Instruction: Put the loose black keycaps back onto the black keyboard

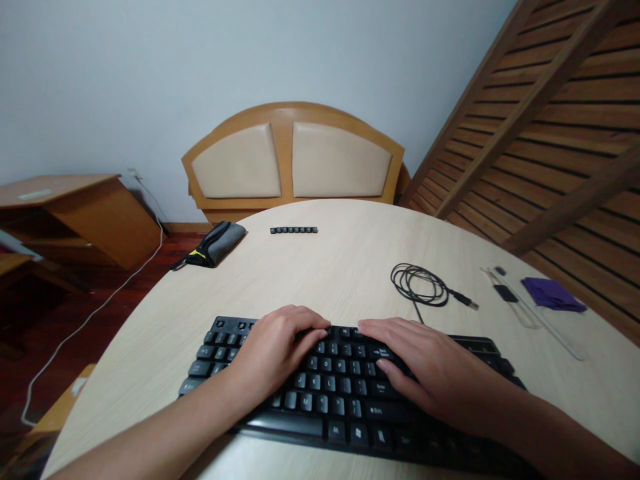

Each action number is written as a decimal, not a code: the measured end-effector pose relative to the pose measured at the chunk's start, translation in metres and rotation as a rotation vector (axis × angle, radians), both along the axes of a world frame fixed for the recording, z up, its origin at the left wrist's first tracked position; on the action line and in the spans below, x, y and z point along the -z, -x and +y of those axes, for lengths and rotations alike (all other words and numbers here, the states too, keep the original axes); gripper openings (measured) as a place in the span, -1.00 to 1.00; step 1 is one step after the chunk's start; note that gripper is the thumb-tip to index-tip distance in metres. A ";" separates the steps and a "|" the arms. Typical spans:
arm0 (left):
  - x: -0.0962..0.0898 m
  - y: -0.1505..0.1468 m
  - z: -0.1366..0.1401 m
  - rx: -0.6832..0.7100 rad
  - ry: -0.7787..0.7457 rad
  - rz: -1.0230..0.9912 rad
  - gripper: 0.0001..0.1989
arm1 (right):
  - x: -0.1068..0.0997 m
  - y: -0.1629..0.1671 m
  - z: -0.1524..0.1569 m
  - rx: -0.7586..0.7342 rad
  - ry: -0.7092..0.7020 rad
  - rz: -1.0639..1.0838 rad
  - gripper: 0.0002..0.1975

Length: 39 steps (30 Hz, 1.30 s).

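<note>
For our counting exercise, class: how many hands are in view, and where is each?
2: the left hand over the keyboard; the right hand over the same keyboard, farther right.

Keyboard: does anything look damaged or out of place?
Yes: at the upper-left corner of the black keyboard, bare key sockets show without caps. A row of loose black keycaps lies farther back on the table.

A headboard (285, 148) with 2 cream panels (340, 161) stands before the pale wall (300, 53). A slatted wooden screen (550, 113) occupies the right side. At left, a white cable (107, 301) runs from an outlet (133, 173), past a wooden cabinet (107, 217), across the red floor (145, 283).
</note>
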<state>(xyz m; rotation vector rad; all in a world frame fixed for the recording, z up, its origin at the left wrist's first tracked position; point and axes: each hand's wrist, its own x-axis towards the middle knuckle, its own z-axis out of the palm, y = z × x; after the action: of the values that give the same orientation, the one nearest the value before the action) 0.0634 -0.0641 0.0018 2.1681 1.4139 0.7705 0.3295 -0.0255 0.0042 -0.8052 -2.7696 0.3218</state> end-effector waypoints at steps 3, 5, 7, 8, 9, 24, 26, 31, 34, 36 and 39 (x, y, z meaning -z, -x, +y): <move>-0.002 0.000 0.001 -0.008 0.031 -0.012 -0.85 | -0.001 0.001 0.000 0.003 0.002 0.000 -0.62; -0.004 0.000 0.002 -0.003 0.035 -0.003 -0.86 | -0.002 0.002 0.000 0.003 0.006 0.000 -0.63; -0.004 0.000 0.002 0.013 0.018 0.021 -0.86 | -0.002 0.002 -0.001 0.003 0.005 0.001 -0.63; -0.004 0.000 0.002 0.022 0.003 0.037 -0.85 | -0.002 0.002 -0.001 0.003 0.004 0.002 -0.63; -0.004 -0.001 0.001 0.029 -0.015 0.052 -0.84 | -0.002 0.002 -0.001 0.003 0.003 0.005 -0.63; 0.004 -0.002 -0.001 0.018 -0.089 0.117 -0.80 | -0.002 0.002 0.000 0.002 -0.006 0.002 -0.62; 0.004 -0.001 -0.001 0.000 -0.064 0.115 -0.81 | -0.002 0.002 -0.001 0.003 -0.001 0.000 -0.62; -0.003 0.000 -0.007 -0.044 -0.029 0.203 -0.78 | -0.002 0.001 0.000 -0.006 -0.009 0.000 -0.62; -0.008 -0.001 -0.013 -0.085 -0.009 0.292 -0.66 | -0.001 0.001 0.001 -0.020 -0.036 -0.005 -0.62; -0.008 -0.004 -0.019 -0.082 0.003 0.347 -0.58 | -0.001 -0.001 0.000 -0.026 -0.062 -0.012 -0.62; -0.003 -0.010 -0.028 -0.062 -0.013 0.445 -0.42 | -0.004 -0.003 -0.002 -0.003 -0.096 -0.020 -0.64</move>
<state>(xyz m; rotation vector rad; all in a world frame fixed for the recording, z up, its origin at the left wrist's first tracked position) 0.0734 -0.0923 0.0048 2.4149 1.6938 0.3233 0.3326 -0.0275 0.0082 -0.7855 -2.7805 0.1801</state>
